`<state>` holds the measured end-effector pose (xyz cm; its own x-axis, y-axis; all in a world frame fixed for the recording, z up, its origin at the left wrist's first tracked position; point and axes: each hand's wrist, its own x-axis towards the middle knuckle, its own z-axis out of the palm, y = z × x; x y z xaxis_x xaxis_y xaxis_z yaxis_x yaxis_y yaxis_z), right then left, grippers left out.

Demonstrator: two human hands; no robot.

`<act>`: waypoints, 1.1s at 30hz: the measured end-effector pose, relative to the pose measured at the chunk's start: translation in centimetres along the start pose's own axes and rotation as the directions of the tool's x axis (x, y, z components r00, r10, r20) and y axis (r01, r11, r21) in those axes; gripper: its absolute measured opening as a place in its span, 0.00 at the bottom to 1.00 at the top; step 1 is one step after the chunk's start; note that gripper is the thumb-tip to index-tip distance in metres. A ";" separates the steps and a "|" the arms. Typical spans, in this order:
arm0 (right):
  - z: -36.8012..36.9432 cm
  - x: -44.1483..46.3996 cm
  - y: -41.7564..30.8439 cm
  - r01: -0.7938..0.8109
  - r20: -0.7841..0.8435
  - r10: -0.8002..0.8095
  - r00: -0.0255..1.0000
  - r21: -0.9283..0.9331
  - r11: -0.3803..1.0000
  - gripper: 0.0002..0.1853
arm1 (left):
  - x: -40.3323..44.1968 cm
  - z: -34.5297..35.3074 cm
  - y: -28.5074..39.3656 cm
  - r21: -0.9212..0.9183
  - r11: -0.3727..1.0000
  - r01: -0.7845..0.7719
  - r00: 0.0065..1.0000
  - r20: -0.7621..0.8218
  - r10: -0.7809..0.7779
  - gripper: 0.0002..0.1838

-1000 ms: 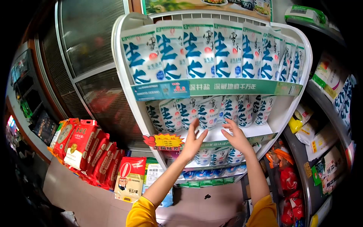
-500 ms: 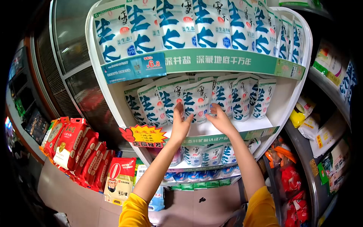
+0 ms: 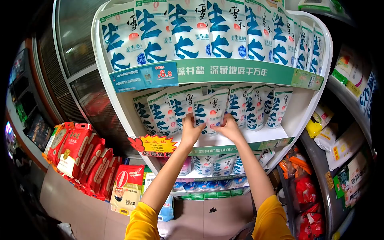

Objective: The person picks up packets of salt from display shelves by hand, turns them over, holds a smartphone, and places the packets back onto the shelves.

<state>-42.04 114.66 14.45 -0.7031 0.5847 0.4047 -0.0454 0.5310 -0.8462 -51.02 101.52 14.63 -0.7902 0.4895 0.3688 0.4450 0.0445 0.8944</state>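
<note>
Both hands are closed on one upright bag of salt [image 3: 210,107], white with a green top band and large blue lettering, on the middle shelf [image 3: 272,134]. My left hand [image 3: 191,129] grips its lower left side, and my right hand [image 3: 231,130] holds the lower right side. Each thumb lies across the bag's front; the other fingers are partly hidden along its edges. The bag leans slightly and stands in front of similar bags, with a neighbouring bag [image 3: 183,105] close on its left and another [image 3: 239,105] on its right.
More salt bags [image 3: 224,32] fill the top shelf behind a green strip [image 3: 224,72]. A yellow starburst sign [image 3: 156,143] juts out at lower left. Red packages [image 3: 76,150] are stacked on the floor to the left. A dark shelf unit [image 3: 320,172] with goods is close on the right.
Both hands have closed on the sides of the bag, where before they were spread open around it. The bag now sits a little lower and tilts more. The view has shifted slightly.
</note>
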 end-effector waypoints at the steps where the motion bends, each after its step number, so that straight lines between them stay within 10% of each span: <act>1: -0.1 -0.1 0.1 -0.002 0.047 0.002 0.999 0.005 1.000 0.28 | 0.0 -0.1 0.2 0.008 1.000 0.002 1.000 -0.013 -0.002 0.25; 4: -0.8 -0.8 -0.2 0.067 0.096 -0.067 0.993 -0.002 0.998 0.27 | -0.8 -0.3 1.3 -0.278 0.960 0.023 0.994 0.110 0.008 0.28; 8: -1.9 -1.7 -0.6 -0.004 0.232 0.020 0.972 -0.070 0.998 0.23 | -2.1 -1.1 3.7 0.119 0.970 -0.214 0.951 0.251 0.179 0.21; 23: -12.6 -9.4 -13.5 0.010 0.150 0.035 0.988 -0.289 0.957 0.20 | -7.3 -3.0 15.7 0.108 0.796 -0.595 0.761 0.393 0.516 0.23; 27: -18.1 -13.5 -21.1 0.217 0.137 -0.177 0.975 -0.382 0.898 0.23 | -9.9 -3.0 23.1 -0.253 0.875 -0.414 0.764 0.425 0.485 0.14; 30: -20.8 -15.3 -26.2 0.063 0.264 0.043 0.964 -0.382 0.922 0.26 | -11.8 -4.5 28.0 -0.237 0.972 -0.002 0.831 0.540 0.134 0.08; 33: -21.3 -16.5 -29.3 0.066 0.197 0.008 0.980 -0.366 0.928 0.25 | -13.0 -4.9 30.0 -0.484 0.875 -0.022 0.911 0.352 0.217 0.10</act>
<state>-14.02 102.51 39.90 -0.8293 0.4568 0.3218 0.1714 0.7561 -0.6316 -29.48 92.19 37.87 -0.4749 0.7616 0.4410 0.2025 -0.3931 0.8969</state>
